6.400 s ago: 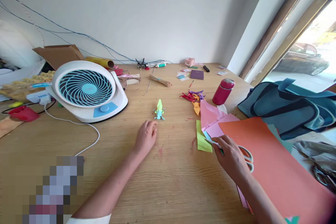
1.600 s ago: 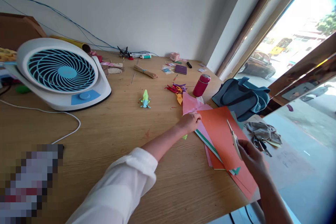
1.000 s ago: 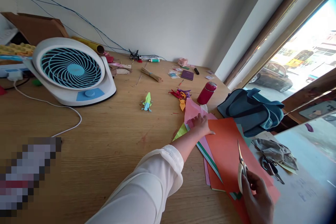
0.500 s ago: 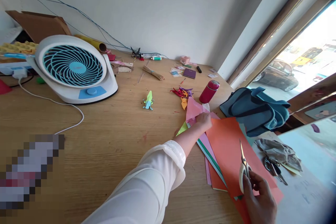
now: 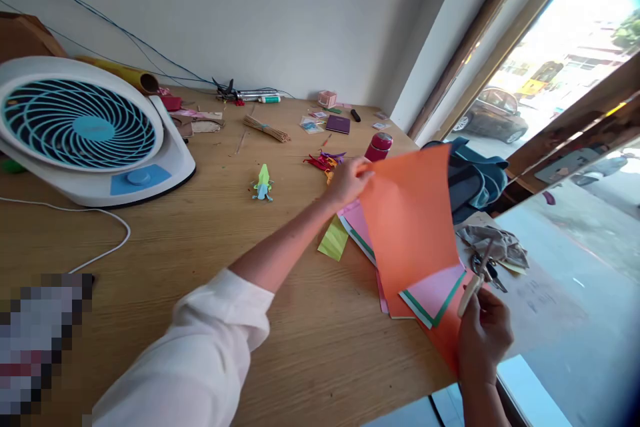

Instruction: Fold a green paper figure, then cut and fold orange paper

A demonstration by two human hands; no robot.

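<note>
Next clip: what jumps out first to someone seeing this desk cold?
The big orange sheet, held up off the wooden table right of centre by the left hand pinching its top corner. Just below it the right hand grips scissors at the table's front edge, beside a stack of coloured papers. At far left stands a large white and teal fan.

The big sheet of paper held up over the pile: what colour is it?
The sheet is plain orange; the head view shows it best.
</note>
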